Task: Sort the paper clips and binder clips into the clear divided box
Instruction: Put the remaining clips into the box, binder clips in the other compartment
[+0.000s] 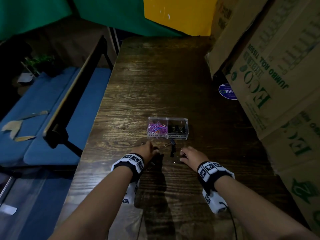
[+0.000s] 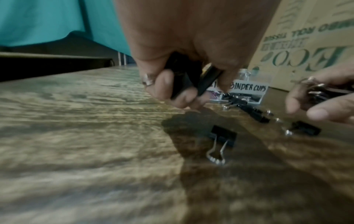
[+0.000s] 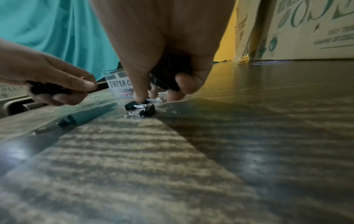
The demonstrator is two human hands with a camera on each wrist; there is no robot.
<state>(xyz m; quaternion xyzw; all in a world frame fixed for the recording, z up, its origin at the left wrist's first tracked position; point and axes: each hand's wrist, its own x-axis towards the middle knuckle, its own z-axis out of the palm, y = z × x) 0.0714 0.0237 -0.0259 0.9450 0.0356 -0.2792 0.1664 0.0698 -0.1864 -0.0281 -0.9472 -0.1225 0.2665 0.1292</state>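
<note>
Left hand fingers curled round black binder clips; right hand grips more, index fingertip on a loose clip. Clear divided box just beyond, mid-table; cardboard cartons crowd the right edge.

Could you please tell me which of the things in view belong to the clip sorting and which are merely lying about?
Job:
- divided box
- paper clips in its left half
- binder clips in its right half
- loose binder clips on the table
- left hand and right hand, each holding black clips

Lying about:
- cardboard boxes
- blue sticker
- blue bench
</note>
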